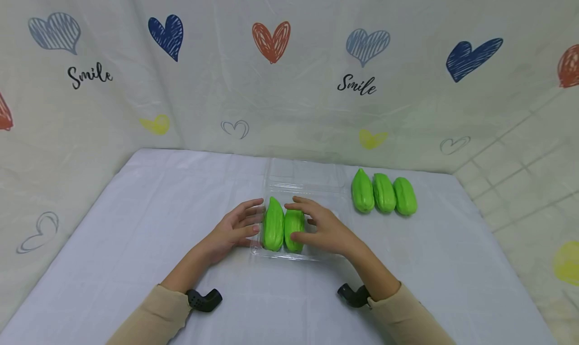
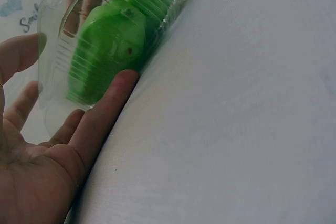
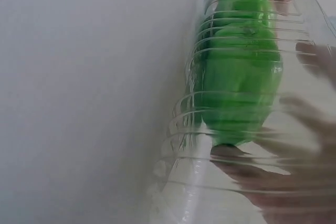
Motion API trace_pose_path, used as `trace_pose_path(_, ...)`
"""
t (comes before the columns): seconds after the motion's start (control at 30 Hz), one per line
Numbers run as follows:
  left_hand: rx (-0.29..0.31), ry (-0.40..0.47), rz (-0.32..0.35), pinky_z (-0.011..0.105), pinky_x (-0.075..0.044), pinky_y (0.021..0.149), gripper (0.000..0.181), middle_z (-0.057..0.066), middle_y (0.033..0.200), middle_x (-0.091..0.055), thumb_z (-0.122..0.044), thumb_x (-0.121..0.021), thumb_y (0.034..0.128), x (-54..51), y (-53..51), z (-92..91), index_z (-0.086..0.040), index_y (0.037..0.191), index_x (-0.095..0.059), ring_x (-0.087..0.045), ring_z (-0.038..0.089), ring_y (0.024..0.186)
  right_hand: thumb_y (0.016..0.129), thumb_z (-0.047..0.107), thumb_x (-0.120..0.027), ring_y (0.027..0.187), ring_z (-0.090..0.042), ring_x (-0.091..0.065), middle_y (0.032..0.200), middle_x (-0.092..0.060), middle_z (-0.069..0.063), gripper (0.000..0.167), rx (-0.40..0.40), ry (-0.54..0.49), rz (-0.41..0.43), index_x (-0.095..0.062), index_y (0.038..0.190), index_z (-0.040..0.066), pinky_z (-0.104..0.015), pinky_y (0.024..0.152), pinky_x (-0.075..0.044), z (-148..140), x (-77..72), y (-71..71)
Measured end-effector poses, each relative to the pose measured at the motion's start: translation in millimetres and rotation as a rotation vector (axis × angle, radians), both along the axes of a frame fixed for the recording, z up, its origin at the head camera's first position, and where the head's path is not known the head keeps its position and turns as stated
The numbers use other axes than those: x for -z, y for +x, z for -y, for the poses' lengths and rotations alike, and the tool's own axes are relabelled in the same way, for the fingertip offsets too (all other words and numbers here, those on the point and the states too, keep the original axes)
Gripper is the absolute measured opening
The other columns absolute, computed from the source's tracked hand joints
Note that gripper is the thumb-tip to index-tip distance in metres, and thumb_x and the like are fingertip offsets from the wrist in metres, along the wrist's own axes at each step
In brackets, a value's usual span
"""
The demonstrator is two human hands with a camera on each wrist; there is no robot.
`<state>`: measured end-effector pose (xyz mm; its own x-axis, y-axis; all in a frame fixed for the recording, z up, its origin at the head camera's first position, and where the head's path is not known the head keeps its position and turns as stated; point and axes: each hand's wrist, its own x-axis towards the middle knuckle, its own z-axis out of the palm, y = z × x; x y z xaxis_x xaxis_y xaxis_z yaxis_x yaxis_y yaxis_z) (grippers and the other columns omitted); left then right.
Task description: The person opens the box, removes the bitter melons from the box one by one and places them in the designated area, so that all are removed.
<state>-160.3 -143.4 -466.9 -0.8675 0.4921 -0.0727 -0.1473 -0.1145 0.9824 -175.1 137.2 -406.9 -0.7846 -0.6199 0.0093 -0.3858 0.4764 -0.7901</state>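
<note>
A clear plastic clamshell box (image 1: 312,257) lies with its lid (image 1: 307,177) folded back. In its left part, two bright green, ridged, gourd-shaped pieces sit side by side: a pointed left one (image 1: 273,227) and a right one (image 1: 293,222), partly covered by fingers. My left hand (image 1: 232,232) rests along the box's left wall, fingers spread and touching the plastic in the left wrist view. My right hand (image 1: 323,227) reaches over the box, its thumb against the right green piece and its other fingers loosely bent around the far end. In the right wrist view, those fingers (image 3: 310,124) look spread apart.
Right of the lid, three more green pieces (image 1: 384,193) stand in a row on the white tablecloth (image 1: 172,209). A pale curtain (image 1: 307,109) with printed hearts hangs behind the table. A black device (image 1: 204,300) is strapped on each wrist.
</note>
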Motion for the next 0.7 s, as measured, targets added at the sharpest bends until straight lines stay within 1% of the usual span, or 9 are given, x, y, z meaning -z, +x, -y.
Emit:
trace_pose_path(0.13, 0.000, 0.005, 0.003, 0.050, -0.055, 0.092, 0.066, 0.011, 0.160, -0.030, -0.010, -0.057, 0.1000, -1.1, 0.4, 0.0, -0.021, 0.157, -0.027, -0.033, 0.035, 0.146, 0.088, 0.025, -0.075, 0.145, -0.035, -0.035, 0.160, -0.033, -0.013, 0.062, 0.011, 0.021, -0.008, -0.052, 0.145, 0.015, -0.059, 0.106, -0.041, 2.6, 1.1, -0.2)
trace_pose_path(0.4, -0.002, -0.005, 0.005, 0.050, -0.055, 0.092, 0.066, 0.009, 0.160, -0.031, -0.012, -0.058, 0.0999, -0.6, 0.7, -0.2, -0.022, 0.157, -0.027, -0.033, 0.035, 0.146, 0.086, 0.027, -0.076, 0.147, -0.035, -0.031, 0.160, -0.034, -0.013, 0.060, 0.031, 0.071, -0.015, -0.056, 0.142, 0.017, -0.061, 0.112, -0.032, 5.2, 4.6, -0.6)
trace_pose_path(0.53, -0.003, -0.006, 0.003, 0.050, -0.055, 0.092, 0.066, 0.009, 0.160, -0.031, -0.012, -0.059, 0.0998, -0.4, 0.5, -0.1, -0.022, 0.157, -0.027, -0.033, 0.035, 0.145, 0.086, 0.025, -0.077, 0.147, -0.035, -0.031, 0.160, -0.034, -0.013, 0.060, 0.036, 0.071, -0.013, -0.057, 0.141, 0.018, -0.059, 0.111, -0.035, 6.1, 5.2, -0.8)
trace_pose_path(0.7, -0.002, -0.005, 0.003, 0.050, -0.055, 0.092, 0.066, 0.009, 0.160, -0.031, -0.011, -0.058, 0.0999, 0.2, 0.1, 0.1, -0.022, 0.157, -0.027, -0.033, 0.035, 0.145, 0.084, 0.024, -0.078, 0.146, -0.035, -0.034, 0.160, -0.033, -0.013, 0.058, 0.043, 0.055, 0.009, -0.059, 0.138, 0.016, -0.055, 0.105, -0.044, 6.5, 3.5, 0.0)
